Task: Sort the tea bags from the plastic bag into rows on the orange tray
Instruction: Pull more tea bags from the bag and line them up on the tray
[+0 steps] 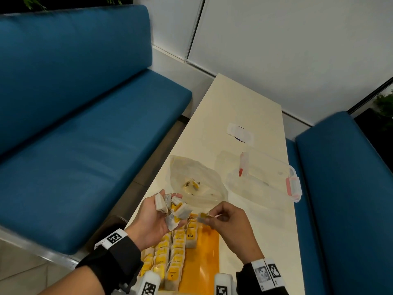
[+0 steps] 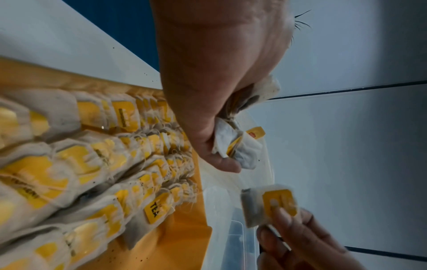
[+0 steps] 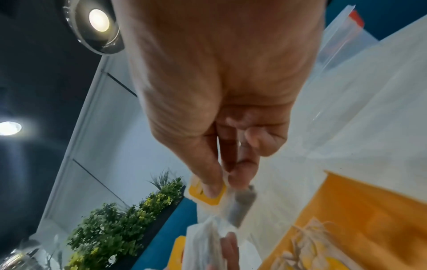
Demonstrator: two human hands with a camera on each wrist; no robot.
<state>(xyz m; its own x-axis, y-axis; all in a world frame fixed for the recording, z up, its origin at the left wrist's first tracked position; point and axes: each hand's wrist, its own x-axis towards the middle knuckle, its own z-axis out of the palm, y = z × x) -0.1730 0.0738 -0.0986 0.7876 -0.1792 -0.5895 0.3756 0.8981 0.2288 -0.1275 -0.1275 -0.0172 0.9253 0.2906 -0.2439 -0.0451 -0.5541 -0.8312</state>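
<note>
Orange tray [image 1: 209, 252] lies on the desk [image 1: 244, 107], its left side already filled with rows of tea bags [image 1: 170, 252]. Above it, the left hand [image 1: 152, 220] cups a small tangled clump of bags [image 1: 176, 209] in curled fingers, while the right hand [image 1: 229, 222] pinches a single bag [image 2: 270, 204] by its yellow tag. The plastic bag [image 1: 195, 184] beyond looks nearly empty, though blur hides detail. Separation is under way; next, lay the single bag at the end of the unfinished row.

Lying on the cream rectangular desk [image 1: 240, 116]: one flat orange tray [image 1: 209, 258], one crumpled clear plastic bag [image 1: 204, 184], one clear lidded plastic box [image 1: 263, 177]; the paper tea bags are lying too overlapped to count.
</note>
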